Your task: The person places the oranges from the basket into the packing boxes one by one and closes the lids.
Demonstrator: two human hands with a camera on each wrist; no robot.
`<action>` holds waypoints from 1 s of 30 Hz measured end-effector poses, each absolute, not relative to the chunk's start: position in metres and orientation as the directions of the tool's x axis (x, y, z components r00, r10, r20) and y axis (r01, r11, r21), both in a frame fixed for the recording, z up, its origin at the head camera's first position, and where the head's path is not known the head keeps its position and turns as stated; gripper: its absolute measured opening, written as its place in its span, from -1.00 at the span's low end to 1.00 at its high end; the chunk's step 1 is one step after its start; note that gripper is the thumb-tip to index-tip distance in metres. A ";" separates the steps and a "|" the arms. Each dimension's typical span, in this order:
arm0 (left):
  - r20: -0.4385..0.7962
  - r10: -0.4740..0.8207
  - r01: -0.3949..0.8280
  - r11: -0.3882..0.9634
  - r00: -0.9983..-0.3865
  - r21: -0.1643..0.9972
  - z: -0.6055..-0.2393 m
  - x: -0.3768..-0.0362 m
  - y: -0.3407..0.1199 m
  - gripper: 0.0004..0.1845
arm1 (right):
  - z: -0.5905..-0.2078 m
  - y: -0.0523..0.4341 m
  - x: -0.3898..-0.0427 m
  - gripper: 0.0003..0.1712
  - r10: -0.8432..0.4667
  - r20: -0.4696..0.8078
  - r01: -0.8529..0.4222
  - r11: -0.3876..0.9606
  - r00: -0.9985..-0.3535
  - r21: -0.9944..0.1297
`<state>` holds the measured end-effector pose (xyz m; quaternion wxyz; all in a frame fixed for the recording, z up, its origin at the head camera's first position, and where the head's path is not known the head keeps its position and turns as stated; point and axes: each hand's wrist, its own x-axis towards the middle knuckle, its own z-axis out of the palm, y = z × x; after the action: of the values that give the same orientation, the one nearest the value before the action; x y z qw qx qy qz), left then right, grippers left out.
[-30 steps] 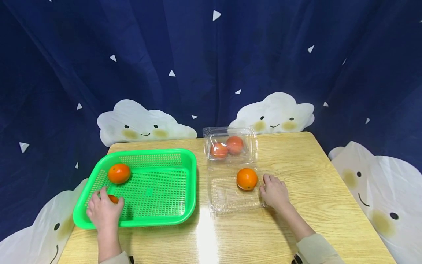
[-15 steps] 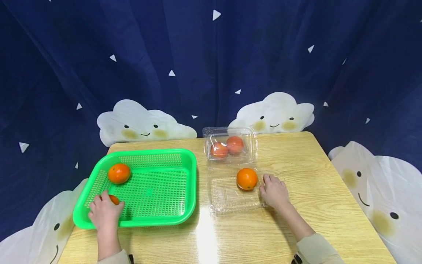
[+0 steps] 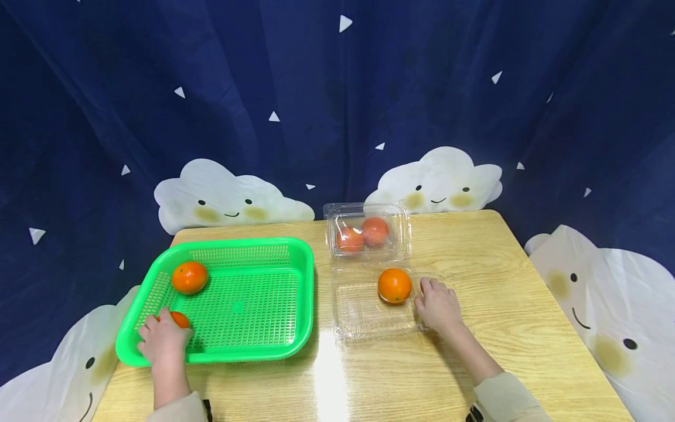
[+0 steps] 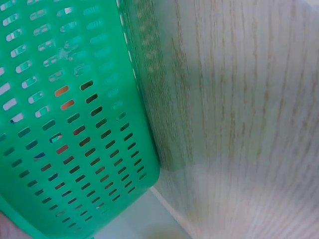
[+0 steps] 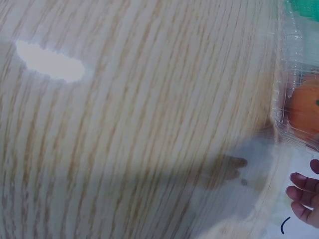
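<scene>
In the head view my left hand (image 3: 166, 339) is over the near left corner of a green basket (image 3: 303, 293), fingers curled round an orange (image 3: 181, 320) it partly covers. Another orange (image 3: 190, 278) lies farther back in the basket. A clear plastic container (image 3: 358, 316) stands open to the right with one orange (image 3: 394, 286) in it. My right hand (image 3: 442, 308) is beside its right edge, fingers loosely bent. In the right wrist view these fingertips (image 5: 298, 195) hold nothing, near the container corner (image 5: 279, 129); contact is hard to tell. The left wrist view shows mostly the basket's slotted wall (image 4: 75, 164).
Behind the open container, two reddish-orange fruits (image 3: 375, 231) sit under clear plastic (image 3: 399, 246). The wooden table (image 3: 506, 316) reaches back to a dark blue curtain (image 3: 316, 88) with cloud shapes.
My left hand has shifted slightly down and towards the near edge, so more of the orange under it shows. My right hand and the containers stay in place.
</scene>
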<state>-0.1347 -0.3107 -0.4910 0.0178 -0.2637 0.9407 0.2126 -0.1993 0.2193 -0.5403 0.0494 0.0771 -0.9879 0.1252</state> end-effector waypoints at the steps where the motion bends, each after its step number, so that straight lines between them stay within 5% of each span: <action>1: -0.151 -0.486 -0.504 0.771 -0.861 0.390 -0.491 -0.135 -0.311 -0.25 | -0.540 0.219 -0.199 -0.64 -0.139 0.117 -0.164 0.957 -0.983 -0.240; 30: -0.053 -0.453 -0.439 0.819 -0.890 0.370 -0.489 -0.139 -0.310 -0.25 | -0.539 0.219 -0.198 -0.59 -0.141 0.101 -0.162 0.954 -0.985 -0.251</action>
<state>-0.1395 -0.3103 -0.4893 -0.0184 -0.2341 0.9534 0.1893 -0.1980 0.2189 -0.5387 0.0412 0.0768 -0.9877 0.1302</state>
